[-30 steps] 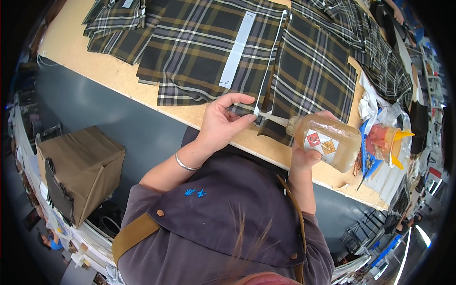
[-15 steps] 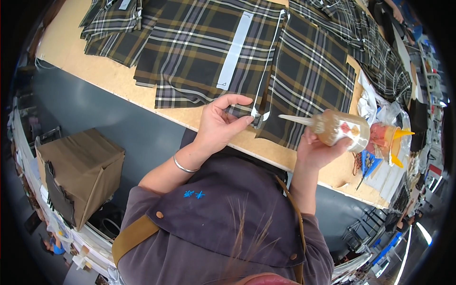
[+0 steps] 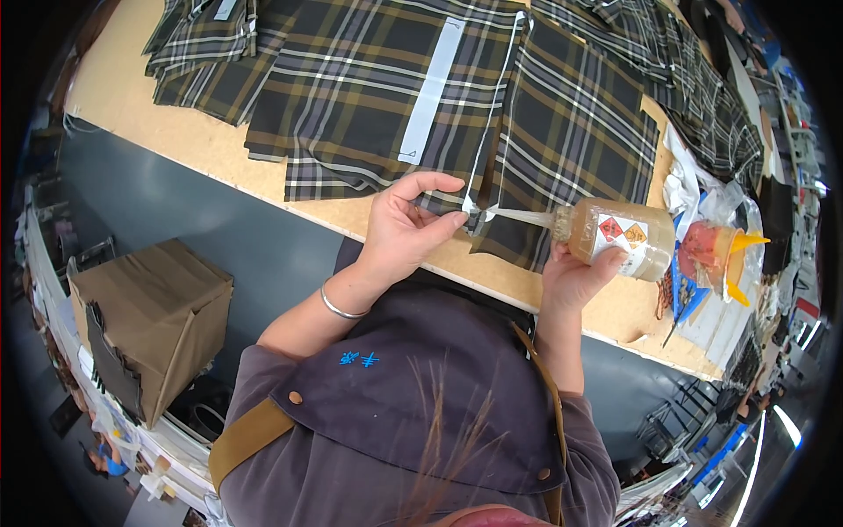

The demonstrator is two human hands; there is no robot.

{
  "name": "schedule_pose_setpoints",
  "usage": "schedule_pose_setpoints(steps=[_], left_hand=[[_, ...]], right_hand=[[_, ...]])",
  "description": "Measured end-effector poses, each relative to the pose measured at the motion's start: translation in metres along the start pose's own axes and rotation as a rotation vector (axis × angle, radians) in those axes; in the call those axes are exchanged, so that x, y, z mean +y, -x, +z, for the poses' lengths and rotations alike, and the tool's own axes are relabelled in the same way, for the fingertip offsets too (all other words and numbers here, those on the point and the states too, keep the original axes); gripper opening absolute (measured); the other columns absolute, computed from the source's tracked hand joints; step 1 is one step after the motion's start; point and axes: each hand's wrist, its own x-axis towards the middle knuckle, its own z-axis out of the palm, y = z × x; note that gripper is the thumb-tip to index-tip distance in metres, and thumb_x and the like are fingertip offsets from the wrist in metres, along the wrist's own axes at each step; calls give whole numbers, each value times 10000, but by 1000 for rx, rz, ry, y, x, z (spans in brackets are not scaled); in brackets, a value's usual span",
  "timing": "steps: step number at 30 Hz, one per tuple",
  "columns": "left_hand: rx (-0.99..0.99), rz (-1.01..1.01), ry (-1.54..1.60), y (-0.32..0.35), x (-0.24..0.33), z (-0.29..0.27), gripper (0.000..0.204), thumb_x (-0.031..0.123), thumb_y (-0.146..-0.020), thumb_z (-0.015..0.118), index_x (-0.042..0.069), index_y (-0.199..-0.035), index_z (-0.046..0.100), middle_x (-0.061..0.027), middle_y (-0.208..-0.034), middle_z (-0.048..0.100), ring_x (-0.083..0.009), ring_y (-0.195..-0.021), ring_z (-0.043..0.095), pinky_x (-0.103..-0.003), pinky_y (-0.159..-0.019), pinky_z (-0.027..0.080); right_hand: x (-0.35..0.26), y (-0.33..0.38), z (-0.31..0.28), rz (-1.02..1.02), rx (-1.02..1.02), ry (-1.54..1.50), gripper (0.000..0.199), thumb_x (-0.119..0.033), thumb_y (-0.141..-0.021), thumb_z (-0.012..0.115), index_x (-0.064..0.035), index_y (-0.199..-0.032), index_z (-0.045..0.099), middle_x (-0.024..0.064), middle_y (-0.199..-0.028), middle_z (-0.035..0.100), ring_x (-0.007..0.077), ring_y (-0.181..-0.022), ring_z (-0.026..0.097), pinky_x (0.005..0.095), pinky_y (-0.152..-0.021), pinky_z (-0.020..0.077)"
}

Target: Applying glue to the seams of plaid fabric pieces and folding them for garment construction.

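The left hand (image 3: 399,233) pinches the plaid fabric (image 3: 386,97) edge; the right hand (image 3: 571,277), its grip clenched round a glue bottle (image 3: 615,237), tilts the nozzle there. Beneath the fabric lies a wooden desk (image 3: 176,132).

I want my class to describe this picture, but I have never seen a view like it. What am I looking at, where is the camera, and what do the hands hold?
There is no machine here. A wide fisheye camera on a person's head looks down, so straight edges bend. The left hand pinches the edge of a plaid fabric piece lying on a wooden table. The right hand holds a squeeze bottle of amber liquid on its side, its long nozzle at that pinched edge. More plaid pieces lie beside, one with a pale strip. A second bottle with a yellow cap lies to the right, and a cardboard box sits below the table.
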Motion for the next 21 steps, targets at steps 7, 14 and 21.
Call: schedule_pose_setpoints(steps=[7,14,21], left_hand=[[-8,39,31,0,-3,-2,333,-93,-811,643,-21,-1124,558,-72,-1010,642,-126,-827,673,-208,-726,553],[-10,60,35,-6,1,1,354,-95,-812,638,-16,-1146,548,-76,-1030,631,-127,-839,670,-208,-709,546],[-484,-249,-498,10,53,-31,729,38,-820,697,82,-1423,288,-63,-920,625,-61,-670,602,-196,-590,448]], right_hand=[[5,-3,0,-4,56,79,560,-564,-867,565,-99,-1173,507,36,-952,633,129,-651,560,241,-490,416],[2,-9,4,93,30,10,549,-547,-882,553,-102,-1198,485,72,-973,636,140,-638,566,242,-458,417],[-152,-59,-68,249,-749,702,748,-555,-848,586,-63,-1366,367,84,-1186,584,274,-1070,599,414,-907,504]])
